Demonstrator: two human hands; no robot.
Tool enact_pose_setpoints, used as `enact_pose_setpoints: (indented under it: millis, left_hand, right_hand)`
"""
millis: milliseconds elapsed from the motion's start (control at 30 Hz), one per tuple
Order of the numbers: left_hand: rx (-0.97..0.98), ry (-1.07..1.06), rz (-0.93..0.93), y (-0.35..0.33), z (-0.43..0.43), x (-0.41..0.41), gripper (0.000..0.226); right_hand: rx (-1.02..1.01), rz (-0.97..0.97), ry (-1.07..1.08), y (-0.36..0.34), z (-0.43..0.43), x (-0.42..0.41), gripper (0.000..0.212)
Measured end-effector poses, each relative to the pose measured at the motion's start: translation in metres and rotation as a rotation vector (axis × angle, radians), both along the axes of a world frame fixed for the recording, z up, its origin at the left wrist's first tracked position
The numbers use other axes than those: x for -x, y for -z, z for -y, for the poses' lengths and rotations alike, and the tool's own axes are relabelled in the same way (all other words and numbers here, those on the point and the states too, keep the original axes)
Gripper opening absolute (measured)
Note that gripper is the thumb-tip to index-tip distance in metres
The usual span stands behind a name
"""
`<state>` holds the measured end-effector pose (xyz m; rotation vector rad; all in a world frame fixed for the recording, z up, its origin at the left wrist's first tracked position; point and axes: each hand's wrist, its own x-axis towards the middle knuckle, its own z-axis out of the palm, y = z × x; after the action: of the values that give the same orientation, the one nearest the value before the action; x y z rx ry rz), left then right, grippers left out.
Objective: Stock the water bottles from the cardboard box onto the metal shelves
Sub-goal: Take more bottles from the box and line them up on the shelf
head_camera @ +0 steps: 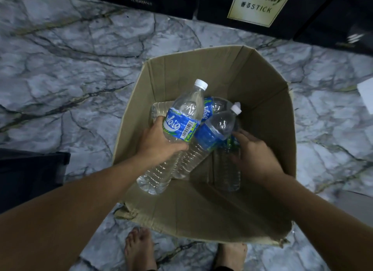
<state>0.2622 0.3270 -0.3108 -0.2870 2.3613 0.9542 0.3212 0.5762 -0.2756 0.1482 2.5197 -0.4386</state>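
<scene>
An open cardboard box [262,101] stands on the marble floor, seen from above. My left hand [159,143] is shut around a clear water bottle [187,111] with a blue label and white cap, tilted cap-up over the box. A second bottle [212,135] leans just right of it, cap pointing up-right. My right hand [254,157] reaches into the box with fingers spread, its fingertips touching this second bottle and a third bottle [228,176] lying on the box floor. More bottles [217,104] lie deeper inside, partly hidden. No metal shelf is in view.
Black cartons [314,18], one with a cream "Sawaday" label, line the floor beyond the box. A dark object [30,174] sits at the left edge. A white item [366,95] shows at the right edge. My bare feet [139,250] stand by the box's near flap.
</scene>
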Motion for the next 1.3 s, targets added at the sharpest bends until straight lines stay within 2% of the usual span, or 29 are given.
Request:
enact_pose_setpoints:
  millis: [200, 333, 433, 533, 767, 867, 1133, 1300]
  left_hand:
    - [0.04, -0.009, -0.011, 0.008, -0.004, 0.002, 0.072]
    - [0.116, -0.031, -0.016, 0.017, -0.003, 0.009, 0.073]
    - [0.164, -0.035, -0.028, 0.022, -0.001, 0.013, 0.076]
    - [0.162, -0.031, -0.041, 0.026, 0.0, 0.016, 0.072]
    - [0.155, -0.005, -0.05, 0.027, -0.002, 0.016, 0.074]
    - [0.162, -0.027, -0.049, 0.029, 0.002, 0.014, 0.069]
    - [0.169, -0.068, -0.036, 0.036, 0.009, 0.009, 0.068]
    - [0.189, -0.081, -0.032, 0.035, 0.006, 0.01, 0.065]
  right_hand:
    - [0.233, 0.081, 0.683, 0.03, 0.02, -0.009, 0.072]
    - [0.342, 0.163, 0.954, 0.055, 0.04, 0.003, 0.075]
    - [0.393, 0.21, 1.077, 0.079, 0.059, 0.006, 0.087]
    - [0.483, 0.191, 1.187, 0.097, 0.08, 0.004, 0.09]
    - [0.637, 0.004, 1.418, 0.122, 0.124, 0.006, 0.106]
    - [0.638, 0.0, 1.446, 0.132, 0.134, 0.012, 0.103]
    - [0.579, 0.009, 1.51, 0.158, 0.142, 0.026, 0.119]
    - [0.592, 0.026, 1.543, 0.161, 0.137, 0.028, 0.11]
